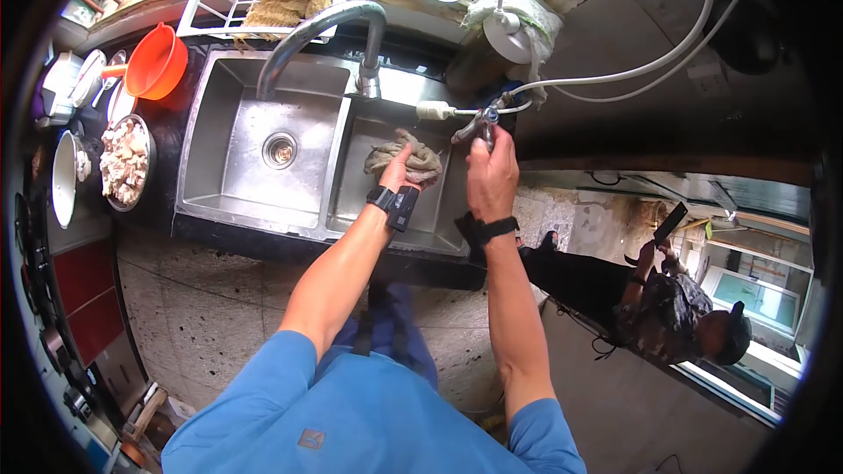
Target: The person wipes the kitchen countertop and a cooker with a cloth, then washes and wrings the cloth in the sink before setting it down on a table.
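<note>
My left hand [399, 172] is closed on a grey-beige rag [425, 161], bunched up over the right basin [360, 202] of the steel sink. Part of the rag hides behind my fingers and thumb. My right hand [492, 177] grips a small metal tap [488, 116] just past the sink's right edge. Its fingers wrap the tap's lower part, so that part is hidden. A short spout on the tap points left towards the right basin. Both wrists wear black straps, and a small black device sits on the left one.
A curved faucet [325, 22] arches over the left basin [241, 140]. Left of the sink stand a bowl of cut pieces [126, 162], an orange pan [158, 61] and a white bowl [65, 177]. A white rack [206, 0] holds sponges. White hoses [632, 64] run rightwards; another person [667, 307] stands right.
</note>
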A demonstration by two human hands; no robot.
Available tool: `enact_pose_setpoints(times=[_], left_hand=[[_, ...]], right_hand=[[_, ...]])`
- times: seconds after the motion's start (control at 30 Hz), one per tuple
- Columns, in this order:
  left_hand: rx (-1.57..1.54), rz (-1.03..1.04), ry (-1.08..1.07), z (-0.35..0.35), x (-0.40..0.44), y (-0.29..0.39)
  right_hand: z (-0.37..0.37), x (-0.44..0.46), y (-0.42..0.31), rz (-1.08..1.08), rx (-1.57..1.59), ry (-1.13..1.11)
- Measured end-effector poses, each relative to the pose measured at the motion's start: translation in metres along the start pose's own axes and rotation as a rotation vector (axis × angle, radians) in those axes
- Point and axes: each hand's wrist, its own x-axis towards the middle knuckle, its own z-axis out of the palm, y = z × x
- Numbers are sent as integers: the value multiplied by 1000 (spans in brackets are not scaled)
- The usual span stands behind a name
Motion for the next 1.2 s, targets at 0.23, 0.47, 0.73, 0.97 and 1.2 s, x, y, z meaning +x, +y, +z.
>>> enact_pose_setpoints(times=[0.23, 0.47, 0.73, 0.97, 1.2], left_hand=[[135, 75, -89, 12, 9, -9], [127, 4, -96, 8, 6, -11], [107, -34, -250, -4, 18, 8], [118, 10, -121, 7, -9, -18], [83, 15, -244, 10, -3, -18]], right_hand=[[39, -31, 73, 56, -14, -196], [81, -17, 88, -27, -345, -300], [69, -34, 64, -322, -323, -276], [100, -10, 98, -200, -135, -212], [90, -5, 81, -350, -228, -113]])
